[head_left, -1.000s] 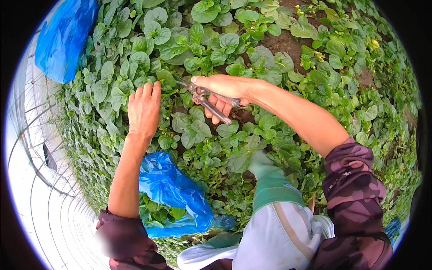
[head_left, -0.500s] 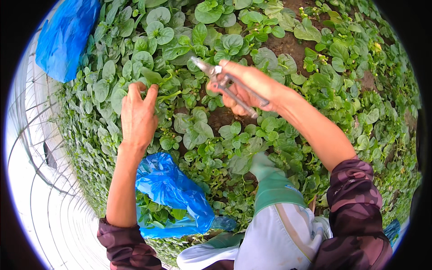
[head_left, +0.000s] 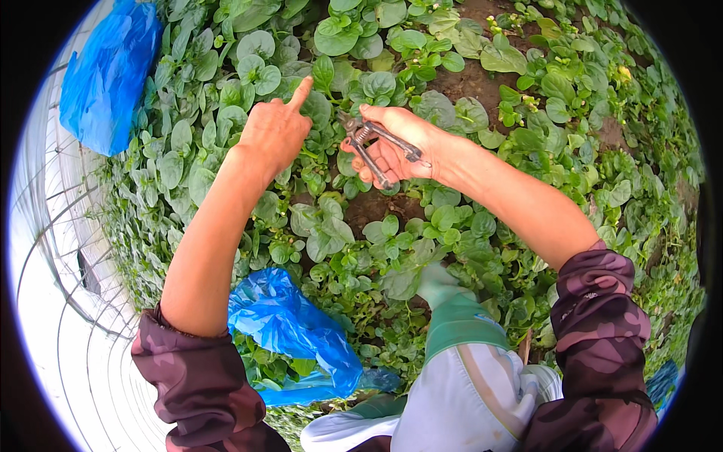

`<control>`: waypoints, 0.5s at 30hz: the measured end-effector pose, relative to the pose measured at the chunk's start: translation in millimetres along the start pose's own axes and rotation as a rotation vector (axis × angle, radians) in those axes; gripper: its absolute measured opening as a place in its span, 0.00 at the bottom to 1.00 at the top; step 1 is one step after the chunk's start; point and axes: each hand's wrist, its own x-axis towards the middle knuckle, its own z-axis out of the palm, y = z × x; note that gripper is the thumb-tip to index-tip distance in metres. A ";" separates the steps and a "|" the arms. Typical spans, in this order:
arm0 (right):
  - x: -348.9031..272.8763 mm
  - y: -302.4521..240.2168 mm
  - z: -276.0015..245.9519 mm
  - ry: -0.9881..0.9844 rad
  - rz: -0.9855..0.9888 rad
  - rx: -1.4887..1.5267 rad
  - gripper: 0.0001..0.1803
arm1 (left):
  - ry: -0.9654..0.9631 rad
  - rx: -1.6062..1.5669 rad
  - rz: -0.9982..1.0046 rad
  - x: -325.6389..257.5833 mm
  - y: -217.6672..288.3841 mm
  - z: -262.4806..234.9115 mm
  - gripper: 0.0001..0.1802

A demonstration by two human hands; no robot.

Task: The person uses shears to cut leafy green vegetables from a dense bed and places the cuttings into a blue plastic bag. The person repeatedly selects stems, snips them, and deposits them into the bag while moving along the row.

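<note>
Low over the leafy green plants (head_left: 324,230), my left hand (head_left: 275,135) reaches forward with its index finger stretched out and apart from the rest. Its other fingers are mostly hidden beneath it, and I see nothing held in it. Just to the right, my right hand (head_left: 407,143) grips a pair of metal pruning shears (head_left: 364,134). Their handles are spread, a coil spring shows between them, and the blades point up and left toward the leaves near my left hand.
A blue plastic bag (head_left: 297,316) holding picked green leaves sits near my left forearm. Another blue bag (head_left: 109,79) lies at the far left, beside pale sheeting with thin curved lines (head_left: 60,279). My leg in a green boot (head_left: 463,324) stands among the plants. Brown soil (head_left: 471,87) shows between them.
My left hand has moved right and forward from a leafy stem, and its index finger now points out. My right hand has shifted slightly left, turning the shears.
</note>
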 end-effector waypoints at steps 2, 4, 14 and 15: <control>-4.4 -1.2 3.1 -0.003 -0.032 -0.003 0.35 | -0.013 -0.035 -0.018 3.8 0.9 5.1 0.14; -2.7 -2.5 5.2 0.008 -0.039 -0.010 0.35 | -0.011 -0.022 -0.006 4.8 0.4 6.5 0.21; 10.6 0.6 10.1 0.134 -0.104 -0.212 0.34 | 0.029 -0.087 -0.165 14.6 13.7 -9.9 0.34; 10.4 2.2 9.6 0.142 -0.117 -0.239 0.34 | 0.035 -0.067 -0.189 13.5 13.8 -8.4 0.31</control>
